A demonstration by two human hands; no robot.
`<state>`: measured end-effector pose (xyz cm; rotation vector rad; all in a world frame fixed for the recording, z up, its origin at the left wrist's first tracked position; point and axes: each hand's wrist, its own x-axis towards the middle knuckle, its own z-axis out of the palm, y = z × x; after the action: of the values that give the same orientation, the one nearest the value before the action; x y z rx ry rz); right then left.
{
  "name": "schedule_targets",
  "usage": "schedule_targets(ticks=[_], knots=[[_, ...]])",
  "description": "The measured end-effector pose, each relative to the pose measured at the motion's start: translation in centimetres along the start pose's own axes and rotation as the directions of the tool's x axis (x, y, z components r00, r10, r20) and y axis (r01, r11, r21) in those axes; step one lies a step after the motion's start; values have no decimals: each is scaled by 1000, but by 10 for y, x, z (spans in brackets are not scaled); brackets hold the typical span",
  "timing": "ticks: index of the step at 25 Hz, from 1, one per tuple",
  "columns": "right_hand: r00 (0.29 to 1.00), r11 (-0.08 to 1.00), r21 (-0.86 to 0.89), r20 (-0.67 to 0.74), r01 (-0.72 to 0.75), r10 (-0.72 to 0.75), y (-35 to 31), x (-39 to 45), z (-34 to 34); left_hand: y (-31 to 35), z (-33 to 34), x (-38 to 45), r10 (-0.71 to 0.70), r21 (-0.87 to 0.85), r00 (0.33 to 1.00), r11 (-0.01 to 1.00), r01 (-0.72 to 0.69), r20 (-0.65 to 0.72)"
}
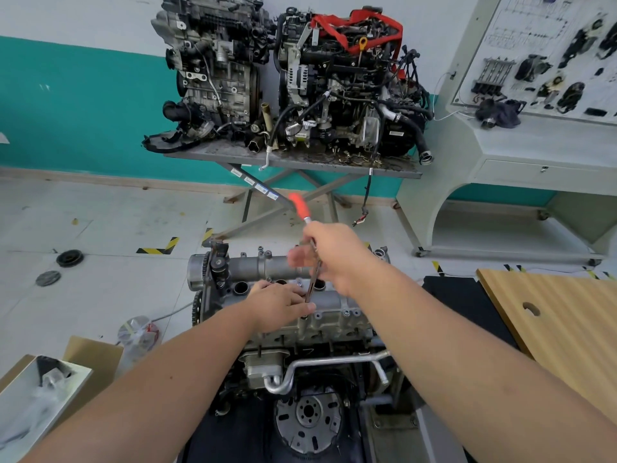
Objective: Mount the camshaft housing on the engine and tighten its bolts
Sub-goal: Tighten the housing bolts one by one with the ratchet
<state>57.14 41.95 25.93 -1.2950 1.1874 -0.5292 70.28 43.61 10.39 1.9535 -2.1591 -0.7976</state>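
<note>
The grey camshaft housing [263,267] sits on top of the engine [314,332] in the middle of the head view. My left hand [278,304] rests on the housing near its front edge, with the fingers around the lower end of a long tool. The tool [312,285] has a slim metal shaft and a red handle [299,206] that points up and away. My right hand [329,259] grips the shaft just below the red handle. The tool tip stands at a bolt hole by my left fingers. A few bolt heads show along the housing's near edge [345,312].
Two other engines stand on a metal table [300,160] against the far wall. A wooden board [554,315] lies at the right, a cardboard box [43,389] at the lower left. Round black parts [69,258] lie on the floor at left. A flywheel [309,419] faces me below.
</note>
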Motion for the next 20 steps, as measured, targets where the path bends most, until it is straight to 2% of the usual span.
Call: schedule_targets(ticks=[1,2,3,4,5,6,7,8,9,10,11,12,13,14,15,16,18,20], knots=[[998,942,330,15,-62,60,5,-2,1,1,0,0,2,6,1000,1000,-2,0],[997,829,554,12,-71,78,11,-2,2,1,-1,0,11,14,1000,1000,-11,3],[997,716,697,-10,-47,75,17,-1,2,1,-1,0,21,18,1000,1000,-22,9],[998,641,768,-43,-1,53,23,2,3,0,-1,0,25,16,1000,1000,-26,14],[996,617,784,-85,61,10,30,4,5,0,0,0,31,10,999,999,-32,14],[989,664,735,-141,140,-52,37,5,6,0,0,0,28,3,999,1000,-28,15],[971,754,615,-191,232,-144,44,6,7,1,-1,0,19,-4,1000,1000,-19,14],[940,846,418,-220,331,-259,51,5,8,0,-1,0,5,-11,1000,1000,-5,12],[894,874,217,-226,434,-388,57,4,11,2,-1,-1,2,-20,1000,1000,-2,9],[815,833,13,-216,554,-538,63,3,12,2,-1,-3,6,-29,1000,1000,-7,-3],[681,707,-205,-193,677,-707,68,7,10,2,0,-4,11,-36,1000,999,-12,-29],[514,509,-442,-118,739,-850,72,13,7,0,2,-2,17,-58,999,998,-20,-42],[383,303,-624,-6,721,-924,71,16,4,-1,3,-1,14,-128,998,992,-21,-61],[323,146,-745,98,651,-941,66,18,2,-2,4,0,-7,-234,998,972,-8,-63],[321,34,-818,186,574,-929,60,19,-1,-1,4,-1,-15,-257,998,966,0,-58],[357,-43,-865,251,500,-900,52,18,-3,2,3,-1,-15,-196,998,981,4,-57],[513,-93,-910,310,404,-800,36,10,-2,6,1,0,-28,-32,999,999,26,-45],[647,-98,-930,320,355,-692,25,6,1,4,1,2,-30,-1,998,1000,30,-47]])
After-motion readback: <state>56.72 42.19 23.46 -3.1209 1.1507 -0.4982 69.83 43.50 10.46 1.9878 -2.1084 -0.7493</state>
